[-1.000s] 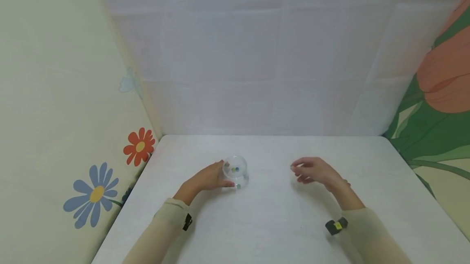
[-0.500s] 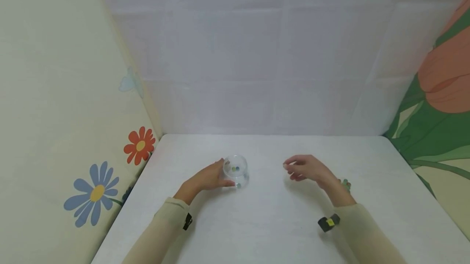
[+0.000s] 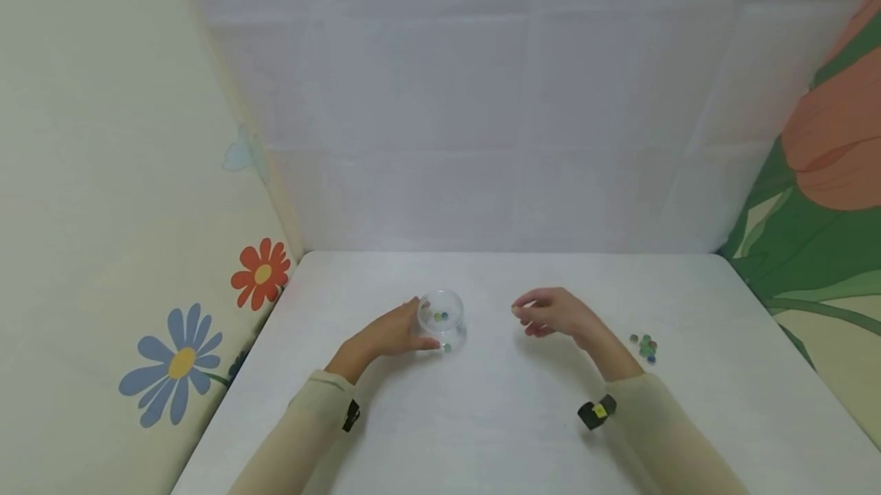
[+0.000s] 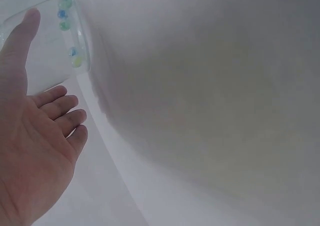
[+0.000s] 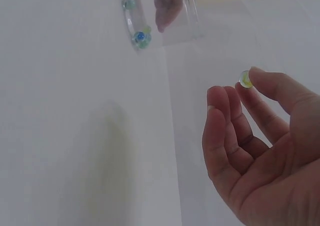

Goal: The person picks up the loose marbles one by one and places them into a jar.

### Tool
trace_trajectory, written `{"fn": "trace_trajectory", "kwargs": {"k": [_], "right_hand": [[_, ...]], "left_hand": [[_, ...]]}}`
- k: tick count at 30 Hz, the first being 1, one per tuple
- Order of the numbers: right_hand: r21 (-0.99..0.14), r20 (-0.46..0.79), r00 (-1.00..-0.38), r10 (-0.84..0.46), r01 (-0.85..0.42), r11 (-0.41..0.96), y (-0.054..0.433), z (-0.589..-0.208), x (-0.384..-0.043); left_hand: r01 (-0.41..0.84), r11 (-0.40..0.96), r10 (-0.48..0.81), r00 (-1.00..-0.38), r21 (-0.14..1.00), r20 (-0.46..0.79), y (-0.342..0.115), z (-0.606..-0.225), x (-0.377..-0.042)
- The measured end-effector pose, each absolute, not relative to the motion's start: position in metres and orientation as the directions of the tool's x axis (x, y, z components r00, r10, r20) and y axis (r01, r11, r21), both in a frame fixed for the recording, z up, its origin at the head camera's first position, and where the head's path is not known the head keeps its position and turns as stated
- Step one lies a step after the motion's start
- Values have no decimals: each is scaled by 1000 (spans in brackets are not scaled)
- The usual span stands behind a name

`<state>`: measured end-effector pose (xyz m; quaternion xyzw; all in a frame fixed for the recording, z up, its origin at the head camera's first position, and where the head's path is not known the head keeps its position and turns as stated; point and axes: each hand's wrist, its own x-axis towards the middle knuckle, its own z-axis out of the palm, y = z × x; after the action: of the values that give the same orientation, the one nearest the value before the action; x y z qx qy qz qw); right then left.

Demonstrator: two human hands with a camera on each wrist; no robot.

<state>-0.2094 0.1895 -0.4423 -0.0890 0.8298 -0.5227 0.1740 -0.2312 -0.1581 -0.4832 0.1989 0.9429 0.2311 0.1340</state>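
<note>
A clear glass cup [image 3: 441, 319] stands upright on the white table, left of the middle. Several marbles [image 4: 64, 14], green, blue and yellow, lie on its bottom. My left hand [image 3: 391, 330] holds the cup from the left side, its thumb along the near wall. To the right of the cup and apart from it, my right hand [image 3: 559, 313] is raised above the table. Between its thumb and index finger it pinches a clear marble [image 5: 245, 79] with a yellow swirl; the other fingers are loosely curled.
A small cluster of loose marbles [image 3: 645, 346], mostly green with a blue one, lies on the table [image 3: 502, 426] to the right of my right forearm. A white cloth [image 3: 509, 97] hangs behind the table. Walls with painted flowers [image 3: 182, 364] stand at the sides.
My right hand has moved left toward the cup with the pinched marble, uncovering the loose marbles behind the forearm. The left hand and the cup have stayed in place.
</note>
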Motion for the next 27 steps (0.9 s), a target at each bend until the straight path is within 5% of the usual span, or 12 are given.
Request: {"fn": "trace_trajectory", "kwargs": {"k": [27], "right_hand": [[-904, -212, -907, -363, 41, 426, 136, -442, -220]], "left_hand": [[329, 805, 452, -879, 494, -151, -158, -482, -231]]}}
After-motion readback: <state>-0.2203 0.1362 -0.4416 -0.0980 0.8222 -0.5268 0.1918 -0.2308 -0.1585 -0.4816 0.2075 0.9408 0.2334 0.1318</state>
